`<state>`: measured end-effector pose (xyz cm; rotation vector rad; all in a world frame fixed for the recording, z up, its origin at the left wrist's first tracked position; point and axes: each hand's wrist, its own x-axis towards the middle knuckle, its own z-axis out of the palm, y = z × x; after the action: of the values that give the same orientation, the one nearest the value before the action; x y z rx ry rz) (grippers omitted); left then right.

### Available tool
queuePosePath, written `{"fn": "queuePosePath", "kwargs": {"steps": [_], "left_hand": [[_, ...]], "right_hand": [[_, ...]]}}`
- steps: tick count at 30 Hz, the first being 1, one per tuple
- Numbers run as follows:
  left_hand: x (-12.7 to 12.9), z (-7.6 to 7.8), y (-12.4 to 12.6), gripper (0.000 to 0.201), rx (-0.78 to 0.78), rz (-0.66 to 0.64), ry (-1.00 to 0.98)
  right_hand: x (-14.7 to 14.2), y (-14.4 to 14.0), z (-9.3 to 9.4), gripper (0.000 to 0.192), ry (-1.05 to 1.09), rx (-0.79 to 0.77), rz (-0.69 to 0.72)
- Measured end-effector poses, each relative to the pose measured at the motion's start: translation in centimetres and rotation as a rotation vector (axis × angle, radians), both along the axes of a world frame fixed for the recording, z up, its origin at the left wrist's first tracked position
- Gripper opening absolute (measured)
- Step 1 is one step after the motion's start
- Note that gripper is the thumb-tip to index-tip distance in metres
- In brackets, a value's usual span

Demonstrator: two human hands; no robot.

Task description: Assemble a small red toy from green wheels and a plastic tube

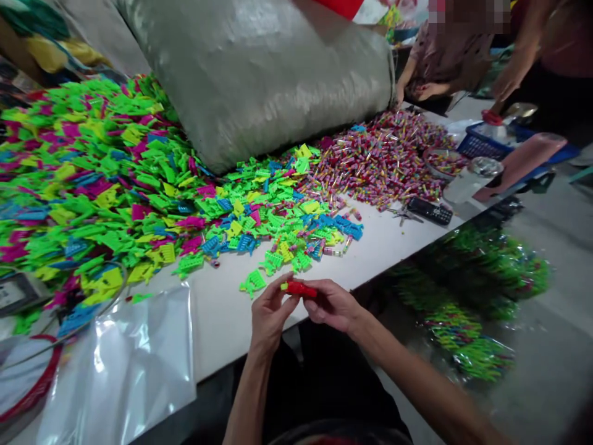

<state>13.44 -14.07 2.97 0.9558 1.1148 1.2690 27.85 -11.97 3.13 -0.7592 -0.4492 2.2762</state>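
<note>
Both hands meet just over the front edge of the white table [217,327], around a small red plastic piece [300,288] with a yellow-green tip. My left hand [272,312] pinches its left end between thumb and fingers. On the other end, the fingers of my right hand [336,304] are closed. Just beyond them lie a bright green plastic piece [252,282] and more small green, yellow and blue pieces [287,247]. The exact kind of the red piece is too small to make out.
A heap of coloured plastic pieces [92,167] covers the left, beside a big grey sack [287,80]. Small pink tubes [384,154] are piled to the right, near a black phone [429,211]. Clear plastic bags [143,352] lie front left. Filled bags [472,340] sit on the floor. Co-workers [445,62] are at the back right.
</note>
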Motion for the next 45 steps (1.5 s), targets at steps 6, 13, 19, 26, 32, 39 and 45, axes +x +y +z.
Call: {"fn": "queuePosePath", "kwargs": {"steps": [6, 13, 19, 26, 32, 39, 45], "left_hand": [[0.6, 0.3, -1.0, 0.025, -0.111, 0.252, -0.233], [1.3, 1.2, -2.0, 0.037, -0.174, 0.385, -0.208], [0.8, 1.3, -3.0, 0.044, -0.113, 0.309, -0.113], [0.2, 1.0, -3.5, 0.037, -0.090, 0.306, -0.076], [0.0, 0.9, -3.0, 0.020, -0.199, 0.289, -0.091], [0.8, 0.7, -2.9, 0.026, -0.164, 0.333, -0.108], [1.6, 0.5, -3.1, 0.026, -0.086, 0.353, -0.022]], "right_hand": [[-1.4, -2.1, -0.4, 0.039, -0.143, 0.121, -0.100], [-1.9, -3.0, 0.8, 0.024, -0.350, 0.360, -0.372], [-2.1, -2.9, 0.5, 0.020, -0.264, 0.263, -0.361], [-2.1, -3.2, 0.3, 0.019, -0.269, 0.262, -0.375], [-1.4, -3.5, 0.6, 0.016, -0.348, 0.319, -0.419], [-1.0, -4.2, 0.9, 0.016, -0.547, 0.548, -0.413], [-0.8, -4.1, 0.4, 0.018, -0.541, 0.537, -0.413]]}}
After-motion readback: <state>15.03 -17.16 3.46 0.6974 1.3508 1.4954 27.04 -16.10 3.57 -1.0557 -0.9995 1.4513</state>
